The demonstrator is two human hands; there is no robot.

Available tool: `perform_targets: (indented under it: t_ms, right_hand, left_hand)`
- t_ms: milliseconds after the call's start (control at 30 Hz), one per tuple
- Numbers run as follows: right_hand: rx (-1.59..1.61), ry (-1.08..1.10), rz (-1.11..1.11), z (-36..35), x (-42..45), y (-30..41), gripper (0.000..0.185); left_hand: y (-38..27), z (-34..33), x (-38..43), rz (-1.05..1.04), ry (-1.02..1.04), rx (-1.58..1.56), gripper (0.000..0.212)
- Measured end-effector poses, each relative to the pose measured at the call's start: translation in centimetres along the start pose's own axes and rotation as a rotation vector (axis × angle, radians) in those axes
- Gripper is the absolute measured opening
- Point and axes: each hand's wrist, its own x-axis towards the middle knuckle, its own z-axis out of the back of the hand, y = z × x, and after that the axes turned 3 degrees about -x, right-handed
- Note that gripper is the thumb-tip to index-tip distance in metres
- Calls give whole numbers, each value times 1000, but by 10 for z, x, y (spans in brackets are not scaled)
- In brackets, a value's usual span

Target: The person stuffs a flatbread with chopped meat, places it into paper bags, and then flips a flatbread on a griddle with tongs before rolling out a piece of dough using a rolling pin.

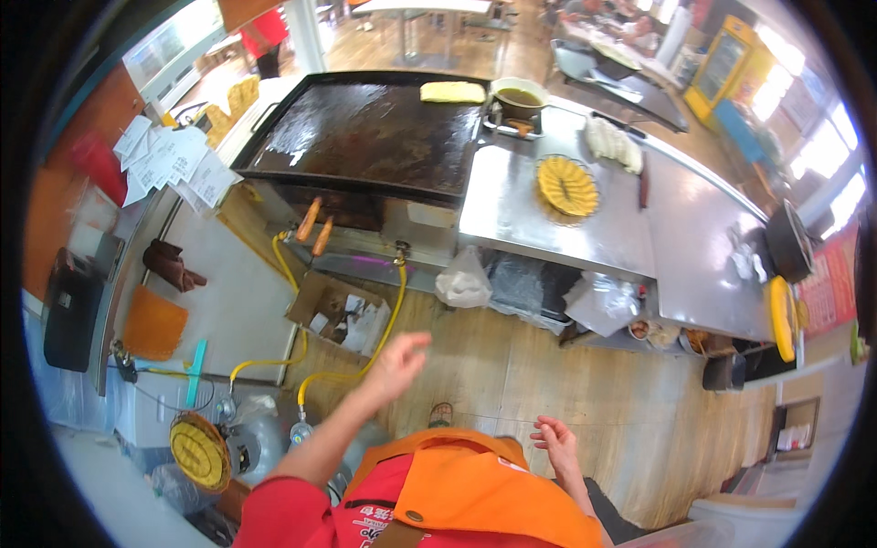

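My left hand [397, 366] is stretched out over the wood-look floor, fingers slightly curled and holding nothing, close to a cardboard box [373, 312] with scraps in it. My right hand [553, 438] hangs lower by my orange apron [473, 490], empty, its fingers apart. Ahead stands a black flat griddle [370, 137] with a pale yellow block of food [452, 92] at its far right corner. Beside it a bowl of brownish liquid [519, 97] rests on a small stand. A round yellow basket [567, 186] and a row of whitish pieces [613, 142] lie on the steel counter [500, 205].
Yellow gas hoses [394, 322] run from the griddle to grey gas cylinders [264, 438] at lower left. Two wooden handles [316, 226] stick out below the griddle. A white plastic bag [464, 281] hangs under the counter. A person in red [266, 34] stands beyond.
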Motion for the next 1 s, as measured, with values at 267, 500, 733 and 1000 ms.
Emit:
perform_targets:
  t_ms: [267,500,733,1000]
  right_hand:
    - [-137,156,-91,32,109,59,28]
    - [-111,-165,426,37,277,213,21]
    - [-359,-747,596,148,390,274,32]
    - [-452,-923,359,211,344,221,35]
  left_hand:
    - [47,89,139,393,-575,-529,48]
    - [54,13,148,294,-445,-224,26]
    - [-30,-86,230,-186,-86,212,31]
    - [-32,-155,357,-318,-155,312,43]
